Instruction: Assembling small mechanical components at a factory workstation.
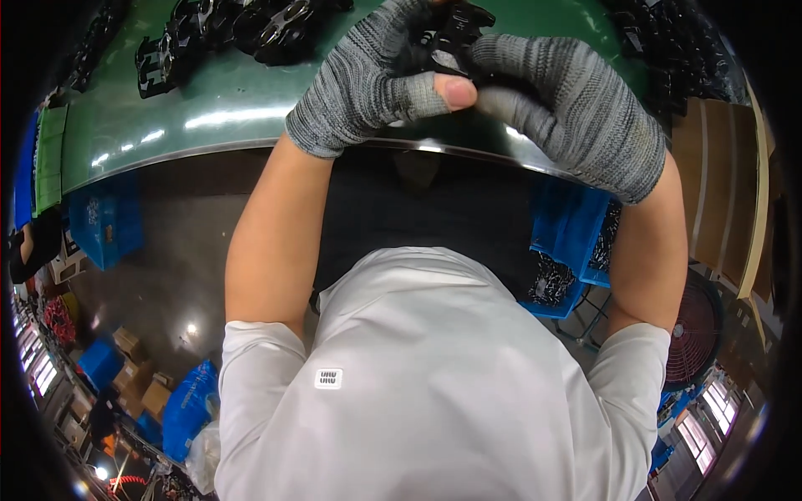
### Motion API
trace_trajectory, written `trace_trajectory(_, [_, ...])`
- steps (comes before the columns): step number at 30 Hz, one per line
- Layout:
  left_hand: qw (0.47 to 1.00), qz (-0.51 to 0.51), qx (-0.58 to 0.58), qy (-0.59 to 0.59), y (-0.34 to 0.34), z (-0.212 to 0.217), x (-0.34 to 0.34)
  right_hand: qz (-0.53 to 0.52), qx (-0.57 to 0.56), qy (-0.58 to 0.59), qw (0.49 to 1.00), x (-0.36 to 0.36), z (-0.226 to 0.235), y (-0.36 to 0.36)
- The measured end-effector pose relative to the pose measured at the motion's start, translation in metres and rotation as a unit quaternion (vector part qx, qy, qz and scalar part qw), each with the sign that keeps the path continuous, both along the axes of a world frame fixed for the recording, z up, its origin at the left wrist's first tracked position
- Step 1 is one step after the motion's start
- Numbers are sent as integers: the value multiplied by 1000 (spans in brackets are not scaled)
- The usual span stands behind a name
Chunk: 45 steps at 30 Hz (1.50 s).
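- The green counter (209, 117) is big and shiny, with more black parts (225, 33) piled at its far side.
- A blue bin (568, 234) sits under the counter's edge.
- The left hand (368, 83) wears a grey glove with a bare thumb tip. Its grip is pressed onto the black part (455, 33).
- The right hand (576, 108) curls in and pinches that part too.
- The part is up between both hands, above the counter. It looks hard, stiff and light. The edges seem best to hold.

Worn on the head, looking steeply down over the white shirt (434, 392) at the green desk (225, 108); close, wide, edges bent.
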State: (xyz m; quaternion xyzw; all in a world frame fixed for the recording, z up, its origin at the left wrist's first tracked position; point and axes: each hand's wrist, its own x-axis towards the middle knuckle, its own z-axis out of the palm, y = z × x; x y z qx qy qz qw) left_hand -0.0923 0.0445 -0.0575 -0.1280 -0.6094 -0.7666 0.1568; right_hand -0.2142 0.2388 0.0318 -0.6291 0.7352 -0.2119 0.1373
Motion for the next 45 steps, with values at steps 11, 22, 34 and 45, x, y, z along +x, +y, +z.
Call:
trace_trajectory(11, [973,-15,-114,201,-12,-24,-12,-47,-204,-8,978,14,-23,8])
trace_trajectory(22, [991,19,-98,90,-6,-5,4,-108,-357,141,917,43,-71,-7])
trace_trajectory(34, [966,-98,-30,239,-16,-21,-18,-45,-281,169,944,32,-57,4])
trace_trajectory(45, [995,48,-43,-78,13,0,1,-354,-30,110,928,-42,-58,29])
